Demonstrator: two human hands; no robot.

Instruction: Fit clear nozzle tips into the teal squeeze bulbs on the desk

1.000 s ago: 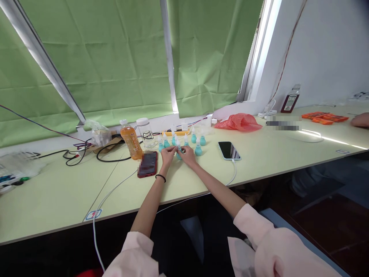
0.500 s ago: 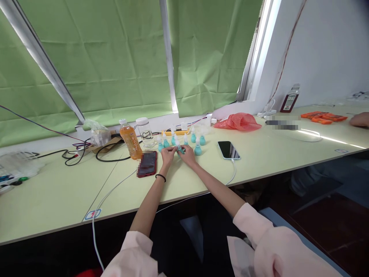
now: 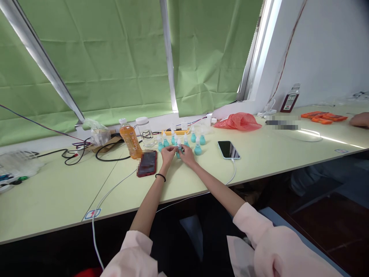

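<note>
Between my two hands is a small teal squeeze bulb (image 3: pixel 178 155) with a white nozzle, standing about upright. My left hand (image 3: pixel 167 155) pinches it from the left, fingertips near the base of the nozzle. From the right, my right hand (image 3: pixel 188 156) closes its fingers round the teal body, hiding part of it. Several similar bulbs stand close by, among them one at the right (image 3: pixel 197 149) and one at the left (image 3: pixel 160 145). Another bulb (image 3: pixel 202 140) at the back right shows no tall nozzle.
A red-cased phone (image 3: pixel 148 164), an orange drink bottle (image 3: pixel 130 139) and a clear jar (image 3: pixel 145 132) stand left of my hands. To the right lie a charging phone (image 3: pixel 228 150) and red bubble wrap (image 3: pixel 238 122). Another person's hand (image 3: pixel 360 119) rests at the far right.
The held bulb has turned from a tilt to nearly upright and sits slightly lower between my fingers. My arms have hardly moved.
</note>
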